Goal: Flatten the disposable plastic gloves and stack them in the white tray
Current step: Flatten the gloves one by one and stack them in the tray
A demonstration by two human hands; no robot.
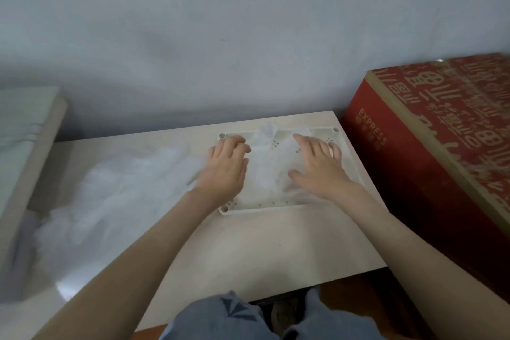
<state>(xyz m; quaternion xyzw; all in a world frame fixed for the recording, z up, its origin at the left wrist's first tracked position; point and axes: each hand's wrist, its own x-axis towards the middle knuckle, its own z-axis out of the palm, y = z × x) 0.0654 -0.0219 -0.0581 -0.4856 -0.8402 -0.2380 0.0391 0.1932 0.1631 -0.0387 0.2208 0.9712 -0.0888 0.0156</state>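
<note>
- Your right hand (317,167) presses gloves (269,174) flat in the white tray (276,205), fingers spread; left hand (226,167) fingers bend — grip unclear.
- At the tray's nine o'clock, a crumpled pile (110,196) waits on the desk (248,243) — most remains.

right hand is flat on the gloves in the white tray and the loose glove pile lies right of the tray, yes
No: the head view shows the loose glove pile left of the white tray, not right. The right hand does lie flat on the gloves in the tray.
</note>
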